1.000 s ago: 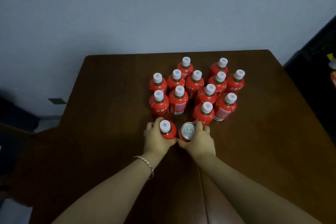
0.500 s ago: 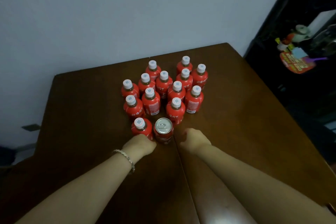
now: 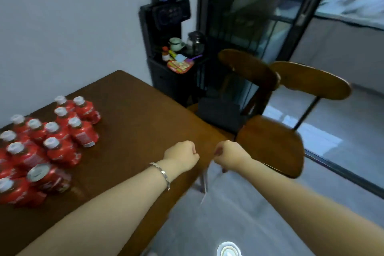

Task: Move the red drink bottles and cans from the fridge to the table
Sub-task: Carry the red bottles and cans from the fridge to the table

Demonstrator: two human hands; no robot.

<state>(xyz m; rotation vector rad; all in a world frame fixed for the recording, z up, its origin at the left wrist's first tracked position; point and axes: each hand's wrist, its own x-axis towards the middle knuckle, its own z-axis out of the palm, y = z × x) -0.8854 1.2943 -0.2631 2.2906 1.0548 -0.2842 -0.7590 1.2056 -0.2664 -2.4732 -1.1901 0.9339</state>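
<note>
Left hand [image 3: 181,157]: curled into a loose fist, holding nothing, over the near right edge of the bench [image 3: 133,110]; a bracelet [image 3: 161,174] sits on the wrist. Right hand [image 3: 229,157]: also a loose empty fist, just beside the left, past the bench edge. Red bottles [image 3: 62,131] stand upright in a tight cluster at the bench's left side, a red can [image 3: 46,176] at the cluster's near edge. Two wooden chairs [image 3: 272,143] stand right of the bench.

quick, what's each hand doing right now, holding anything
Left hand: closed in a loose fist, holding nothing.
Right hand: closed in a loose fist, holding nothing.
</note>
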